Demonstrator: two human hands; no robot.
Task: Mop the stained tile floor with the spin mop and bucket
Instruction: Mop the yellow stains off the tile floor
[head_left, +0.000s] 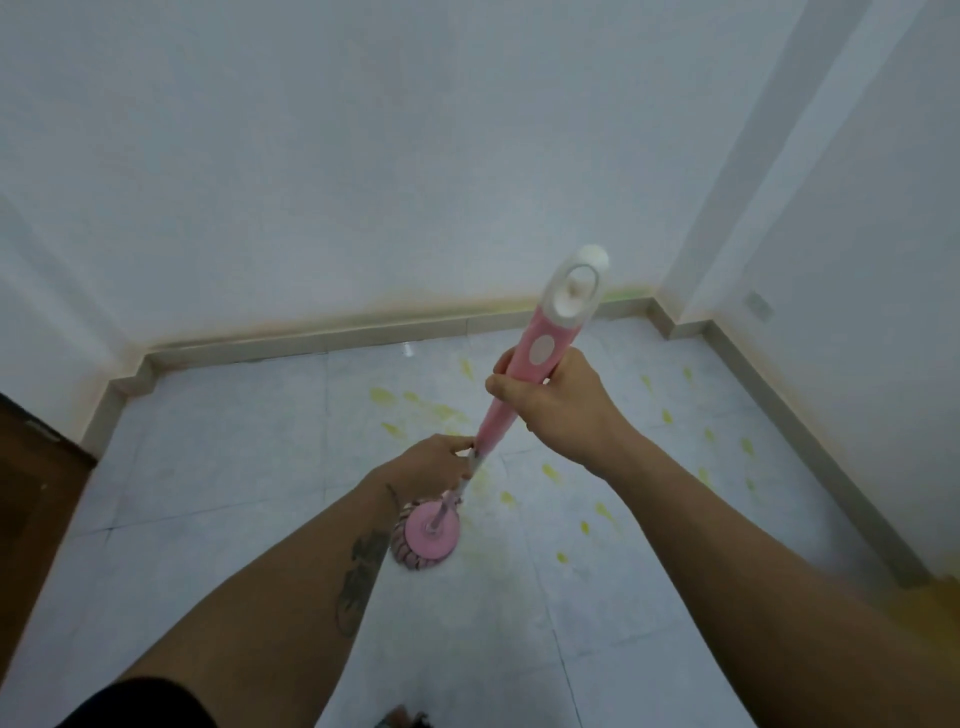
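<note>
Fingers of the left hand pinch the thin lower pole of the mop, just under the pink grip; forearm carries a tattoo. Mop head sits flat on the tile floor, just below and right of that hand, at the near edge of the yellow stains. Right hand wrapped tight around the pink grip higher up, fingers closed on it. More stains spread right toward the baseboard. Bucket not visible.
</note>
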